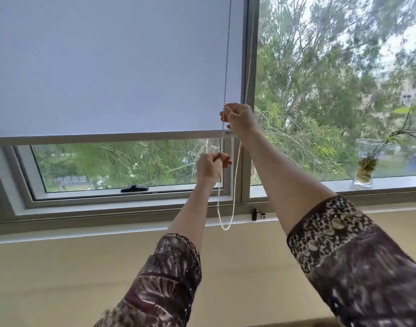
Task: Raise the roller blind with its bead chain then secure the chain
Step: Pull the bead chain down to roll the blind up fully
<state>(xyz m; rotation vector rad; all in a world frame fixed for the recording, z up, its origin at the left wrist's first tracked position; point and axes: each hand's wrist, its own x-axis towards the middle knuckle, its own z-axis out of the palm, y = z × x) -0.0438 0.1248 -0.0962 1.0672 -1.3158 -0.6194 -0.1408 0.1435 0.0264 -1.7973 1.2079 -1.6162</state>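
Note:
A pale grey roller blind [112, 67] covers most of the left window, its bottom bar [103, 138] hanging a little above the lower sash. The white bead chain [235, 175] hangs in a loop along the blind's right edge, its bottom near the sill. My right hand [239, 118] is shut on the chain's near strand just above the bottom bar. My left hand [213, 164] grips the same strand lower down, in front of the lower pane.
A black window latch [134, 188] sits on the lower sash frame. A small black cylinder [254, 214] and a tiny clip [263, 216] stand on the sill right of the chain loop. A glass vase [365, 166] with a plant cutting stands on the right sill.

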